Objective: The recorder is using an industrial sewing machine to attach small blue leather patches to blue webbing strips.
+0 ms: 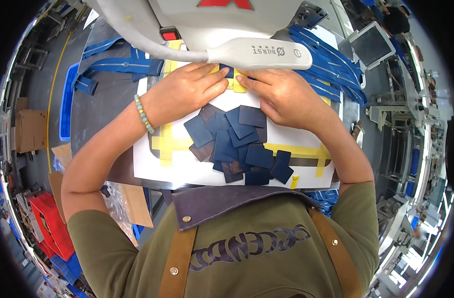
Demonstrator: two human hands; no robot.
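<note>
My left hand lies with its fingers stretched toward a dark blue piece under the white lamp head. From the other side my right hand reaches to the same spot, its index fingertip at a small yellow piece and its other fingers partly hidden by the lamp. Neither hand visibly grips anything. Just nearer to me, between my wrists, a loose pile of dark blue rounded-corner patches spreads over a white sheet; several brownish ones show among them.
A white machine body and its lamp stand over my hands. Blue zippered strips lie left and right. Yellow tape marks the sheet. A blue bin stands left; a dark screen stands far right.
</note>
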